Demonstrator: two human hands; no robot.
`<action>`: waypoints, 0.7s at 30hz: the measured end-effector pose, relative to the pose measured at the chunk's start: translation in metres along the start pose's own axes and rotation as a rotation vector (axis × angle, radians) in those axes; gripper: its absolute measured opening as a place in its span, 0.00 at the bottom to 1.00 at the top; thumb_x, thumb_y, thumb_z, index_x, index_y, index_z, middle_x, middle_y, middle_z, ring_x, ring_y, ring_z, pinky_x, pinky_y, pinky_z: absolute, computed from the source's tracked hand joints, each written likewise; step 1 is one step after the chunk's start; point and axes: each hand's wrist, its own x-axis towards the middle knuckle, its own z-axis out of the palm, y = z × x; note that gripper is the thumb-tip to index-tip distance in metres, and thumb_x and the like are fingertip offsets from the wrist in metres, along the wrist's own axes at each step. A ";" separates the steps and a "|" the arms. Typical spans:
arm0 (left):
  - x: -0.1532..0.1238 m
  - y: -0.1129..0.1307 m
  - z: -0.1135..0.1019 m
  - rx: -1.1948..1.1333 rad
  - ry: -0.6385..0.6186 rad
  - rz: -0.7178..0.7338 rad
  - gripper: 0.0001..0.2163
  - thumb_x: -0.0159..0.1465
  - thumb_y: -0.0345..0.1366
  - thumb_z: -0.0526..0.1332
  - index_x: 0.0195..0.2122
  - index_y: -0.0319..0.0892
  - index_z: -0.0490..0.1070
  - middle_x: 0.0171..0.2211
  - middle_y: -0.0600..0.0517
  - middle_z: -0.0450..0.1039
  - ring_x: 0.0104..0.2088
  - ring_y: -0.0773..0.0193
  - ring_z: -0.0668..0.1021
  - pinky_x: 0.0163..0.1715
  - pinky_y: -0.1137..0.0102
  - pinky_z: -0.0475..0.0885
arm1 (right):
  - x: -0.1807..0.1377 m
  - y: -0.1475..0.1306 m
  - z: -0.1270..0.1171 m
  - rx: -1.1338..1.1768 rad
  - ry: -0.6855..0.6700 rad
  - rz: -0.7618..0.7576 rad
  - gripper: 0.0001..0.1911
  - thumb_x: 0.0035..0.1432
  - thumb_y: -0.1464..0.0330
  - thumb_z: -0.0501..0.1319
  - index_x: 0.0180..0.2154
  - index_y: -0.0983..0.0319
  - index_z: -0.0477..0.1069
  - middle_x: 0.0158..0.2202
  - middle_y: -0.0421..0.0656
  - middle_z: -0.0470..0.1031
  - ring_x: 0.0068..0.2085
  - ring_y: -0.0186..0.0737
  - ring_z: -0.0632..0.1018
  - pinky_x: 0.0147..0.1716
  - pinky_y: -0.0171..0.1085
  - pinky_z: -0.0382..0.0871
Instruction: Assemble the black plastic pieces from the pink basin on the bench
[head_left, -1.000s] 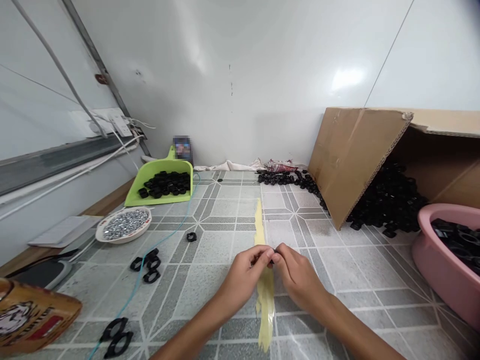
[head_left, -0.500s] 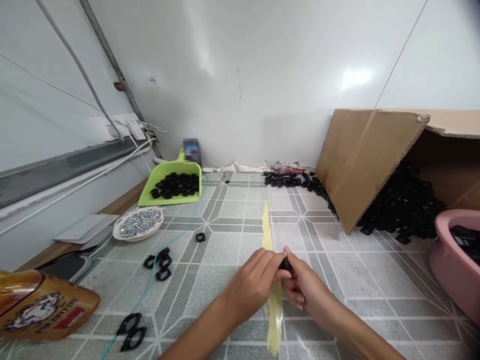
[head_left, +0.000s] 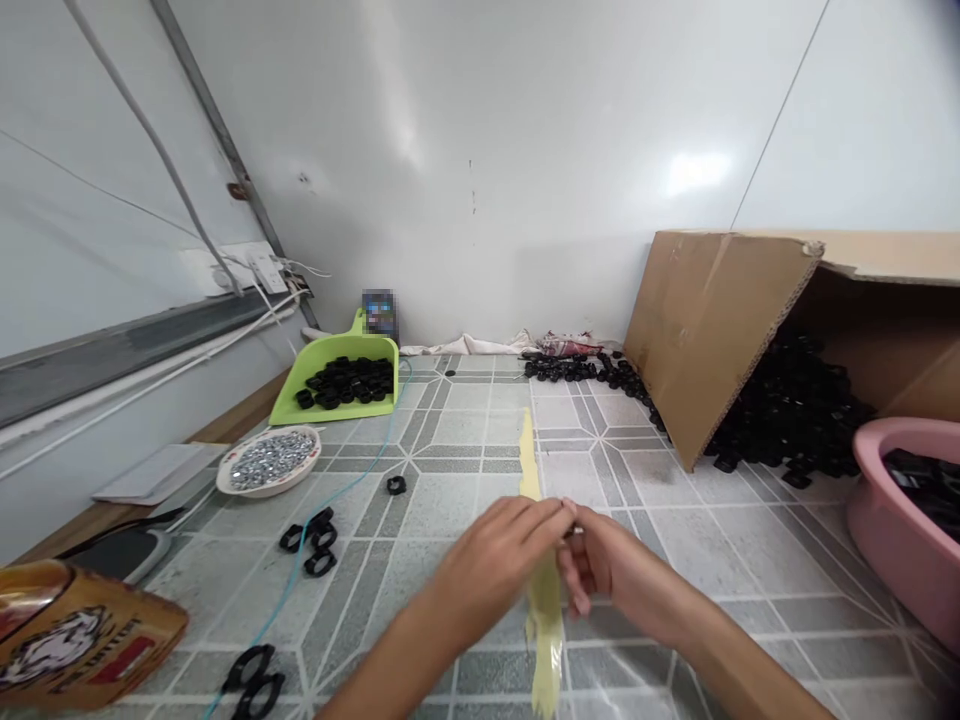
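Yellow tape [head_left: 529, 460] runs down the head view's tile-patterned counter [head_left: 457, 435], partly covered by the left hand [head_left: 504, 555]. Over the tape, its fingers meet those of the right hand [head_left: 622, 560] at a small part [head_left: 577, 531], only a sliver of which shows. The right fingers are bent closed on it; the left thumb is hidden, so I cannot tell how far the left fingers are open or what they grip. Left of the tape lie black rings [head_left: 322, 517] and an amber container [head_left: 120, 650], cropped. Right of it, a cardboard box [head_left: 697, 340] shades a black heap [head_left: 795, 410], its pieces hard to separate; a pink tub [head_left: 885, 540] is cut off
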 end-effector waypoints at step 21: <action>-0.034 -0.092 -0.035 0.227 -0.323 -0.985 0.20 0.71 0.45 0.46 0.51 0.38 0.70 0.43 0.35 0.76 0.40 0.42 0.80 0.36 0.58 0.71 | -0.208 -0.037 -0.092 -1.330 1.670 -0.243 0.22 0.65 0.49 0.52 0.49 0.55 0.70 0.38 0.56 0.78 0.41 0.66 0.78 0.36 0.55 0.67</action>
